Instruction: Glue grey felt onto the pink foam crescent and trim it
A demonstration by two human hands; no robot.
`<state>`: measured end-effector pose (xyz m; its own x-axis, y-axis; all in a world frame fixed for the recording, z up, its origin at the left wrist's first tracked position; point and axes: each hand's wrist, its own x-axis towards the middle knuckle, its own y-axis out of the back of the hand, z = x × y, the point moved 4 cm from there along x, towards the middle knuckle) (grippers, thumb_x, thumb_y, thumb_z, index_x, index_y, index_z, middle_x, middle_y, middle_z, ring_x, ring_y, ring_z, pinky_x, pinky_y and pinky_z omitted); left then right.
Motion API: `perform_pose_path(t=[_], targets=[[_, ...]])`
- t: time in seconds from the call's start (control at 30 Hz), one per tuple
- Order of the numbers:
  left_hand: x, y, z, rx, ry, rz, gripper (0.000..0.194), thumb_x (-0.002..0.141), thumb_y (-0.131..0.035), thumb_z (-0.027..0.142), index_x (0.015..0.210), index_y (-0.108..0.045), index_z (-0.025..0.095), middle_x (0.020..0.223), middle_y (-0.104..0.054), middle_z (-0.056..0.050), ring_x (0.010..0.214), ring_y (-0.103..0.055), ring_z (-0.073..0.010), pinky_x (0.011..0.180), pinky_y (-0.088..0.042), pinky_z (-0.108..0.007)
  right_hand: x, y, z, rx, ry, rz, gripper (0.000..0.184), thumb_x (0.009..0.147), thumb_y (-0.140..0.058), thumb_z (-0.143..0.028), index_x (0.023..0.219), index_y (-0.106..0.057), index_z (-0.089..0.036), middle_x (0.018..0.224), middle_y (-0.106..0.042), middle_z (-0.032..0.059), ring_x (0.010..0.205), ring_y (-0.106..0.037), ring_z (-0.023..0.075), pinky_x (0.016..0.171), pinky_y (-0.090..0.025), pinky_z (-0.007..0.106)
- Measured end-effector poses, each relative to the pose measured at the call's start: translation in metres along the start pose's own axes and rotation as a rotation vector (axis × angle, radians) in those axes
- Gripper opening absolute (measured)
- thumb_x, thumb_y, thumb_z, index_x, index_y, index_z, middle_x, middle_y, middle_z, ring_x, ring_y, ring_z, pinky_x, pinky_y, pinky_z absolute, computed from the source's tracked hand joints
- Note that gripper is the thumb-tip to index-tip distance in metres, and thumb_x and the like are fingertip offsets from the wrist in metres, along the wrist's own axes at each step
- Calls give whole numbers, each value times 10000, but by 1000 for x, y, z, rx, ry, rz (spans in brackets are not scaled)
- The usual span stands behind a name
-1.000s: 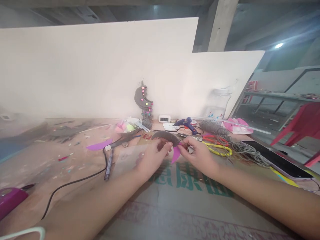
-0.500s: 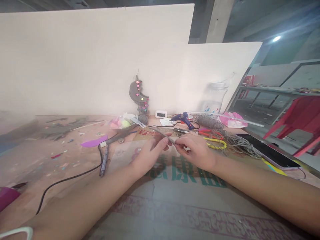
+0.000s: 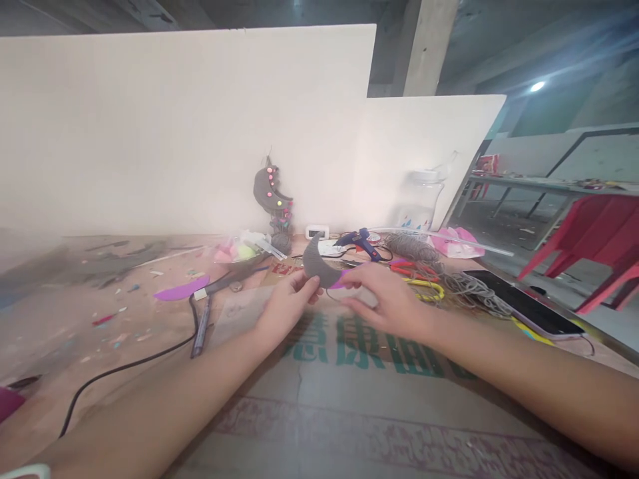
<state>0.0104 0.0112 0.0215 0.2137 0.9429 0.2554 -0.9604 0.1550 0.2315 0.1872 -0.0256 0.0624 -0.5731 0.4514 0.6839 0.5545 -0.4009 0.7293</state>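
Note:
A crescent moon shape [image 3: 319,265], wrapped in grey yarn with a bare purple part at its right end, stands raised above the printed sheet. My left hand [image 3: 289,303] is closed in a pinch on its lower left edge. My right hand [image 3: 392,296] is beside the purple end, fingers bent. A thin strand of grey yarn [image 3: 330,295] loops under the crescent towards the right fingertips, which appear to pinch it; the exact contact is hard to see. A decorated grey crescent [image 3: 268,189] with coloured pompoms hangs on the white board behind.
A blue glue gun [image 3: 363,243], a small white clock [image 3: 317,232] and grey yarn hanks [image 3: 412,246] lie at the back. Right are yellow-handled scissors [image 3: 426,289] and a phone [image 3: 522,303]. Left are a purple crescent piece [image 3: 180,289], a marker [image 3: 200,329] and a black cord [image 3: 124,362].
The crescent has turned from nearly edge-on to showing its flat grey side, tip upward. My right hand has opened out slightly from it. The whole view has shifted a little.

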Motion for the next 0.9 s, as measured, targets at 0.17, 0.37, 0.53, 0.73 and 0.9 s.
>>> perform_pose_path(t=[0.17,0.37,0.53,0.73,0.9], targets=[[3,0,-7,-94,47,33,257,813,-565,398,873,-571,147,732,-614,-6,659,-524,-123,648,-404,-244,-4,20,78,0,-545,88,401,941,-387,-454,742,-600,-178,682,-611,21,686,-558,157,652,-401,265],[6,-1,-14,-114,36,31,263,797,-592,407,872,-553,158,736,-626,-11,661,-533,-126,646,-421,-248,-20,7,148,12,-839,-30,336,837,-571,-331,1104,-625,-134,995,-701,106,854,-639,206,789,-469,323],[2,-3,-10,-165,43,-3,297,812,-574,437,877,-567,147,697,-610,-8,642,-527,-122,622,-417,-234,-5,-12,167,89,-861,-165,508,813,-623,-338,1271,-554,-128,1179,-661,132,1001,-642,231,859,-486,317],[0,-2,-9,-167,77,23,353,813,-564,499,897,-577,156,705,-591,6,642,-533,-122,619,-426,-234,13,-44,180,90,-866,-232,375,771,-671,-346,1099,-665,-163,1003,-726,69,891,-661,225,797,-488,289],[2,-4,-8,-176,95,3,329,803,-580,478,864,-582,154,698,-569,17,626,-519,-117,601,-420,-231,18,-51,183,-10,-950,-177,305,760,-660,-280,1012,-673,-108,877,-721,115,780,-658,233,699,-475,284]])
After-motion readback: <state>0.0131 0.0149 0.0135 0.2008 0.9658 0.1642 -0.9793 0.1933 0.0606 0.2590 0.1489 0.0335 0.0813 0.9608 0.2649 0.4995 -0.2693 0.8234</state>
